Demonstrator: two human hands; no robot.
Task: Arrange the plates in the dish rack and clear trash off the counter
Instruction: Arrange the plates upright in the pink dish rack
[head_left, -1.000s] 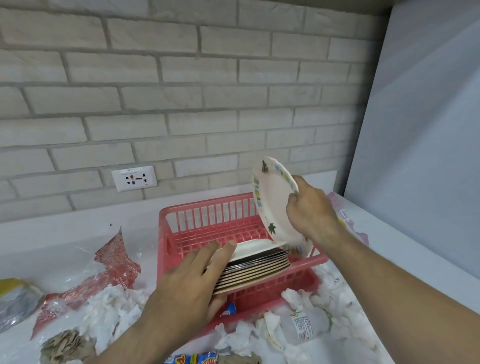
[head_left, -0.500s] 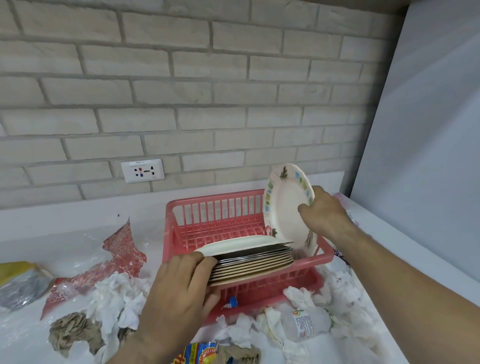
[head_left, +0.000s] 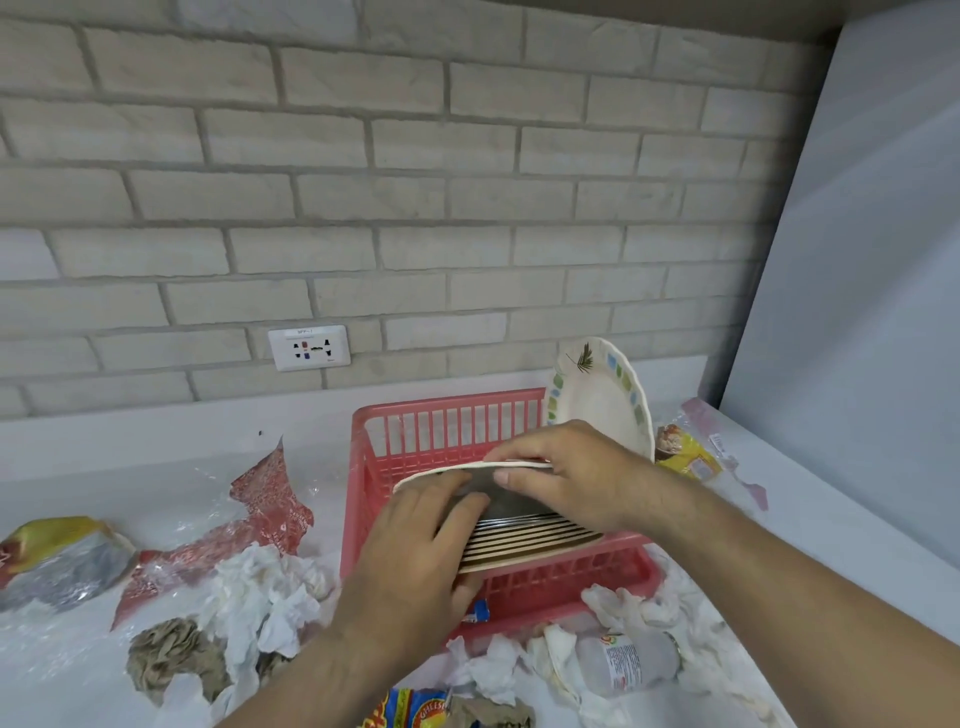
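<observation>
Pale brick wall with a white socket (head_left: 309, 347) backs the white tabletop (head_left: 831, 545), on which a red dish rack (head_left: 571, 582) stands close to the wall. Inside the rack, one patterned plate (head_left: 597, 400) stands nearly upright at the right end, while a stack of plates (head_left: 535, 540) lies tilted across the middle. Your left hand (head_left: 421, 551) clasps the stack's near edge, fingers laid across its top and thumb beneath. Your right hand (head_left: 571, 478) pinches the rim of the top plate (head_left: 431, 475), fingers curled above and thumb below, so that this plate sits raised off the ones under it. Crumpled tissues (head_left: 265, 597) lie around the front of the rack, with a red wrapper (head_left: 260, 509) and a brown paper ball (head_left: 171, 660) to its left. A plastic bottle (head_left: 623, 662) lies on its side just before the rack. A yellow snack packet (head_left: 685, 452) rests to the right of the rack.
</observation>
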